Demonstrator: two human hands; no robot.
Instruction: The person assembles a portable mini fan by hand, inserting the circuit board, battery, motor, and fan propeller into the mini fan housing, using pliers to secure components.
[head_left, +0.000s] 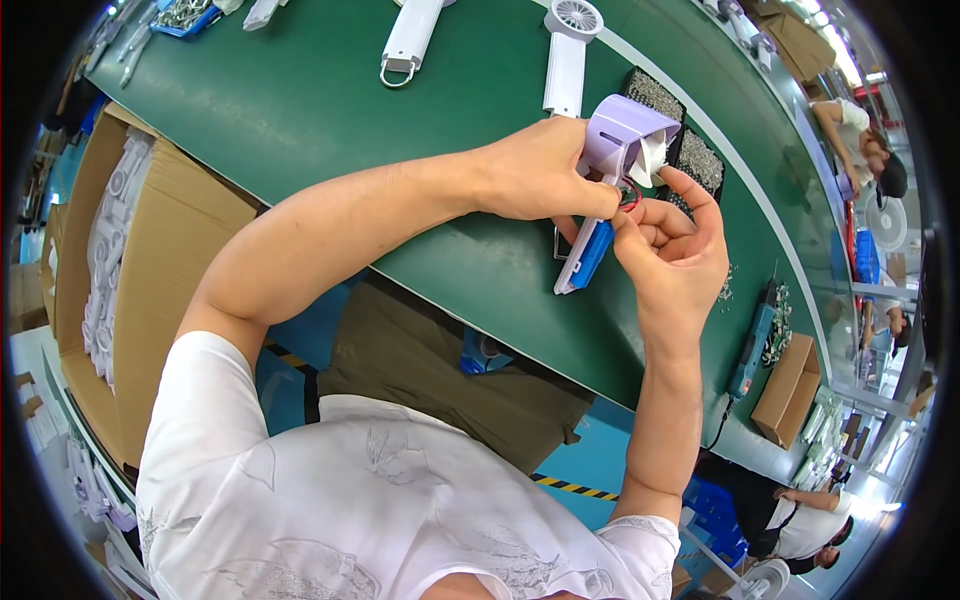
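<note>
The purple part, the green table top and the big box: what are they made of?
Purple part: probably smooth plastic, softly shiny, with a thin curved wall. Table top: smooth green with a dull sheen, maybe rubber or vinyl; I can't be sure. Big box: likely cardboard, plain matte brown with flat sides.

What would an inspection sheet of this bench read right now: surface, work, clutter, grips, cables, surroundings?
Surface: green tabletop, pale curved stripe.
Job's things: lilac casing with a blue part below, held up.
Clutter: white handheld fan, small metal parts, teal power screwdriver.
Grips: left grip holds the casing; right grip at its wires, exact contact unclear.
Cables: red wires at casing; black cord at screwdriver.
Surroundings: large carton left, co-workers right.
</note>
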